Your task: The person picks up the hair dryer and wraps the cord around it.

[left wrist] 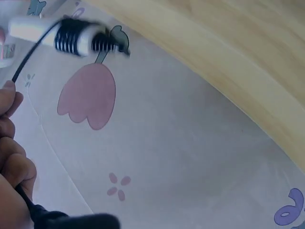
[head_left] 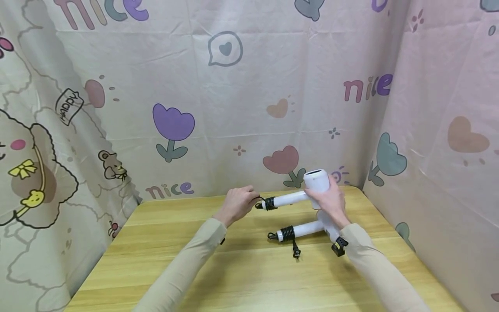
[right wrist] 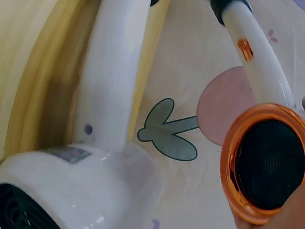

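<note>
My right hand (head_left: 333, 201) grips the barrel of a white hair dryer (head_left: 288, 199) held above the table, its handle pointing left. A black cord (head_left: 270, 203) is wound round the handle's end. My left hand (head_left: 239, 201) pinches a loose stretch of that cord, which runs taut from the fingertips to the coil in the left wrist view. An orange ring (right wrist: 228, 157) circles the dark grille on the held dryer in the right wrist view. Below it, a second white hair dryer (head_left: 308, 228) lies on the table, its own black cord (head_left: 287, 233) coiled on the handle.
The plug (head_left: 296, 252) of the lower dryer hangs off its coil toward the front. A wooden table (head_left: 175, 260) spreads under both hands. Printed cloth curtains (head_left: 234, 108) close in the back and both sides.
</note>
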{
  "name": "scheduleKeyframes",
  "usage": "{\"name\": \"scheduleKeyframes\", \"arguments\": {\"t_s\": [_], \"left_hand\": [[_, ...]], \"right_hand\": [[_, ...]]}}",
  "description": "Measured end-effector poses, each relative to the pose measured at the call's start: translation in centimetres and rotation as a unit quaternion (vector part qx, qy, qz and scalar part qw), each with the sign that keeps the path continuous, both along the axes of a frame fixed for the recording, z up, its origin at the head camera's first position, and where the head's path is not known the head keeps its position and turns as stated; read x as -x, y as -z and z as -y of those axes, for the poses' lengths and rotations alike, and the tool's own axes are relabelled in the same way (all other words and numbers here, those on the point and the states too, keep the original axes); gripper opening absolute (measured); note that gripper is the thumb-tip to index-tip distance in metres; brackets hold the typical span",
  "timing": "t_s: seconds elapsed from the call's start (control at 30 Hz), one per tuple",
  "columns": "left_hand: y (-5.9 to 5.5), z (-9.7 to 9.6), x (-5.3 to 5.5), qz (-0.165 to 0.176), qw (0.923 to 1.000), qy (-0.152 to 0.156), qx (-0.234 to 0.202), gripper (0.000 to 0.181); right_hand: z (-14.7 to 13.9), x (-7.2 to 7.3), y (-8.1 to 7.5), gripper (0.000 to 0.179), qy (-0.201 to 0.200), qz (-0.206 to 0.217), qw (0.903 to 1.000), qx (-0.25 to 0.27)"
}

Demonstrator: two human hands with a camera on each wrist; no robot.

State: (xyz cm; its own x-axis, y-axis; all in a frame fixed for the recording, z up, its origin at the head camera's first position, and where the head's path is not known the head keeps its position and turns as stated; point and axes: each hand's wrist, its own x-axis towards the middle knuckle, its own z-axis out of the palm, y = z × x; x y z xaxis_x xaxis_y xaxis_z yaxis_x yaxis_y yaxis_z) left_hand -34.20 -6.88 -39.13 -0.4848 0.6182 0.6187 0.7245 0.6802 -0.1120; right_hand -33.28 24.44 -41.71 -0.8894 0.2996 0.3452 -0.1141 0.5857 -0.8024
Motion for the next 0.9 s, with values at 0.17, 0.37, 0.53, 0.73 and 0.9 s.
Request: {"name": "scheduleKeyframes", "arguments": {"t_s": [0.17,0.37,0.53,0.73,0.9], "left_hand": [[-0.3,0.5,0.5,0.012,0.9999,-0.008,-0.008,0.009],[-0.3,1.1,1.3,0.03,0.998,-0.023,-0.051,0.01],[-0.2,1.6,2.0,0.048,0.9911,-0.047,-0.115,0.013],[0.1,1.9,2.6,0.1,0.9792,-0.045,-0.171,0.017],[0.7,2.1,3.2,0.133,0.9674,-0.066,-0.205,0.022]], "right_hand": [[-0.7,0.0,-0.5,0.096,-0.068,0.0,0.9971,-0.034],[-1.6,0.4,-1.2,0.093,-0.129,-0.016,0.9898,-0.058],[-2.0,0.4,-1.5,0.087,-0.163,0.0,0.9862,-0.026],[-2.3,0.3,-1.5,0.08,-0.205,0.027,0.9783,0.006],[-2.6,-0.1,-1.1,0.075,-0.231,0.046,0.9711,0.036]]}}
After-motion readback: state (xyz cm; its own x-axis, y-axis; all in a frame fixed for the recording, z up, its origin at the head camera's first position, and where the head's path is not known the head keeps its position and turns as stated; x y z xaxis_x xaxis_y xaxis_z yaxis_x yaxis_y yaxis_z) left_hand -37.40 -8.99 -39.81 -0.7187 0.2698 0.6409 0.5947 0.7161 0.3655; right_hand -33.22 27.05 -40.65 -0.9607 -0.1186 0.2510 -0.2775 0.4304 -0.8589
